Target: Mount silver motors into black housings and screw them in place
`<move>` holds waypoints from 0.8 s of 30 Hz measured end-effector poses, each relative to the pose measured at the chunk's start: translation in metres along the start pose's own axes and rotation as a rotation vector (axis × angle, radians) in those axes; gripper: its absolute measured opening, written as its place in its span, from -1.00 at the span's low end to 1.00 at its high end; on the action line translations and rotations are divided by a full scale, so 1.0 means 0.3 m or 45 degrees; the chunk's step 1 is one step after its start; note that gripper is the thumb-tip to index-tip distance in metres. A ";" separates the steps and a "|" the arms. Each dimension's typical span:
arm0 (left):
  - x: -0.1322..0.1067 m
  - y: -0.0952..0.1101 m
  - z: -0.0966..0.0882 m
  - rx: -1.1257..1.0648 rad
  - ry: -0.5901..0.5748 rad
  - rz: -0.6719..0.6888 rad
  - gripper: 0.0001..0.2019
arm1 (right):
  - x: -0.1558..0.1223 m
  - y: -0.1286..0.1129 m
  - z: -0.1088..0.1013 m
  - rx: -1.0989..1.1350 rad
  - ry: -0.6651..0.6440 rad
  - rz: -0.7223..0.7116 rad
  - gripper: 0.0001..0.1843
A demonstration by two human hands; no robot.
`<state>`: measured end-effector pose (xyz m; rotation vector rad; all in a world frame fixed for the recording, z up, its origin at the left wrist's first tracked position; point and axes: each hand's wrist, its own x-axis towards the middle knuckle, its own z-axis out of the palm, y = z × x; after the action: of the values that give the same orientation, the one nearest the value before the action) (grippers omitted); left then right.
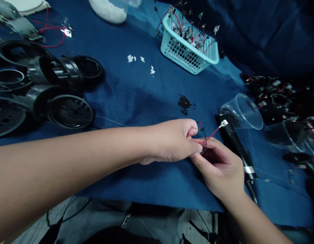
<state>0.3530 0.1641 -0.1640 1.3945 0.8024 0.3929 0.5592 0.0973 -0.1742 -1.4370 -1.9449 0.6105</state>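
Note:
My left hand (173, 140) reaches across from the left, its fingers closed in a pinch. Against its fingertips, my right hand (221, 167) pinches too, with thumb and fingers bent. Between them they hold a small wired part, mostly hidden by the fingers. A red wire (212, 135) comes out of it and ends in a shiny metal contact tab (224, 123). A black wire (205, 138) loops beside it. Just beyond the hands lies a heap of tiny black screws or similar pieces (184, 104). A black electric screwdriver (234, 144) lies right of my right hand.
A light-blue basket (189, 51) of wired parts stands at the back. Black round housings (70, 112) crowd the left. A clear plastic cup (245, 112) lies tipped on the right, near piled dark parts (281, 98). Small white pieces (142, 59) are scattered on the blue cloth (116, 88).

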 end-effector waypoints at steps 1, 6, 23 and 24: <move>-0.002 -0.001 0.000 0.014 0.003 -0.014 -0.68 | -0.002 -0.001 -0.001 -0.010 -0.003 0.000 -0.87; -0.001 -0.004 0.000 0.008 0.002 -0.073 -0.74 | -0.001 0.000 0.002 -0.014 -0.018 0.011 -0.84; 0.028 -0.023 -0.020 -0.154 0.039 0.111 -0.84 | 0.049 0.031 -0.015 0.672 0.052 0.449 -0.69; 0.031 -0.024 -0.018 -0.141 0.045 0.110 -0.84 | 0.047 0.033 -0.016 0.676 0.045 0.445 -0.71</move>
<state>0.3542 0.1731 -0.1732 1.3248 0.7398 0.5227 0.5662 0.1136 -0.1746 -1.4224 -1.3600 1.1503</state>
